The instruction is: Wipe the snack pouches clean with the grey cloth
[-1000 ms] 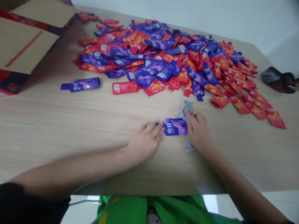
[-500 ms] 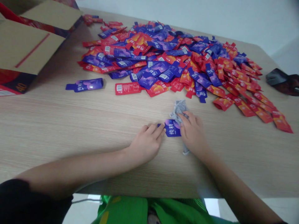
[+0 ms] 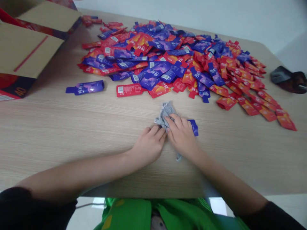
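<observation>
A purple sachet (image 3: 193, 127) lies flat on the wooden table (image 3: 72, 134) in front of me, mostly covered by my right hand. My right hand (image 3: 182, 134) presses a crumpled grey cloth (image 3: 165, 111) onto it; part of the cloth hangs out below the palm. At the sachet's left end, my left hand (image 3: 151, 143) has its fingers curled and pressed down, holding the narrow neck, which is now hidden under fingers and cloth. The two hands almost touch.
A large heap of red and purple sachets (image 3: 153, 73) spreads over the back of the table. One purple sachet (image 3: 88, 87) lies apart at left, near an open cardboard box (image 3: 28, 48). A dark glossy object (image 3: 287, 80) sits at the right edge.
My right hand has slid the cloth leftward along the sachet to my left fingers, uncovering the sachet's right end. My left hand has stayed in place. The view has shifted slightly.
</observation>
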Demonstrator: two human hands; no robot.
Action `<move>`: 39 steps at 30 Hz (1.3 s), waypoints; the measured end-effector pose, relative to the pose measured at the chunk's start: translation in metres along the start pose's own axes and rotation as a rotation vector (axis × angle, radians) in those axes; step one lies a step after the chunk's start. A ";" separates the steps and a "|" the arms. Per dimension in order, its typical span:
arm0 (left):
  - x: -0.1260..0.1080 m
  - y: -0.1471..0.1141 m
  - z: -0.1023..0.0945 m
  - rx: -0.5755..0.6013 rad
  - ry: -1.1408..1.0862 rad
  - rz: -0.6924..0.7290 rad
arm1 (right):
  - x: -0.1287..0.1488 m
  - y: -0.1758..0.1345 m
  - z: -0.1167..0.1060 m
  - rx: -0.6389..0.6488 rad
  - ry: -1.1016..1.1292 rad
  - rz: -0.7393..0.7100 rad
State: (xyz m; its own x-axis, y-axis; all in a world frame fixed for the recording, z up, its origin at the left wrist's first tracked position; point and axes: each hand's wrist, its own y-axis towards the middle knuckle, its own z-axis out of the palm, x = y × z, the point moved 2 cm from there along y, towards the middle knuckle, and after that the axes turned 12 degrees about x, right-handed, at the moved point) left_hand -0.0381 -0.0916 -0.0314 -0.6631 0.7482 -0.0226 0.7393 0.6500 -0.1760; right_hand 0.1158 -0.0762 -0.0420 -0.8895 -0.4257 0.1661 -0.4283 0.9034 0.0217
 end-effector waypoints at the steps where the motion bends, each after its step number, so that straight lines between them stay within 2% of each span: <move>1: 0.000 0.000 0.000 -0.011 0.003 0.002 | -0.005 -0.002 0.002 0.000 -0.030 0.025; 7: 0.000 0.000 0.004 -0.058 0.040 0.023 | -0.064 -0.024 0.002 -0.117 -0.094 0.251; 10: 0.000 -0.001 0.004 -0.061 0.040 0.014 | -0.080 -0.025 -0.006 -0.146 -0.051 0.245; 12: -0.001 -0.001 0.004 -0.055 0.032 0.005 | -0.076 -0.021 -0.014 -0.197 0.041 0.207; 15: -0.001 -0.001 0.003 -0.038 0.019 -0.007 | -0.047 -0.012 -0.019 -0.233 0.161 0.113; 18: -0.002 -0.001 0.002 -0.017 0.001 -0.014 | -0.012 -0.002 -0.011 -0.107 0.063 0.013; 21: -0.002 0.000 0.001 -0.016 -0.002 -0.014 | -0.006 0.000 -0.001 -0.005 -0.076 0.024; 23: -0.001 0.000 0.002 -0.024 0.008 -0.009 | -0.023 -0.006 0.002 -0.019 -0.106 0.094; 28: -0.001 -0.001 0.005 -0.055 0.035 -0.002 | -0.085 -0.024 -0.004 -0.124 -0.077 0.307; 30: -0.002 -0.001 0.006 -0.063 0.043 -0.004 | -0.091 -0.023 -0.011 -0.172 -0.029 0.309; 32: -0.002 -0.001 0.006 -0.061 0.048 -0.013 | -0.077 -0.016 -0.017 -0.222 0.041 0.217; 34: -0.003 0.000 0.005 -0.054 0.046 -0.023 | -0.049 -0.006 -0.019 -0.227 0.094 0.077; 37: -0.003 0.000 0.002 -0.021 0.021 -0.029 | -0.007 0.007 -0.010 -0.079 0.036 -0.031; 39: -0.003 0.000 0.001 -0.005 0.007 -0.025 | 0.003 0.008 -0.001 0.016 -0.046 -0.043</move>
State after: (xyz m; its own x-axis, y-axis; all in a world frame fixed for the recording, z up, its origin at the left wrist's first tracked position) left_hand -0.0359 -0.0938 -0.0323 -0.6807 0.7325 -0.0117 0.7231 0.6692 -0.1711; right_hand 0.1096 -0.0702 -0.0400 -0.8762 -0.4667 0.1201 -0.4688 0.8832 0.0118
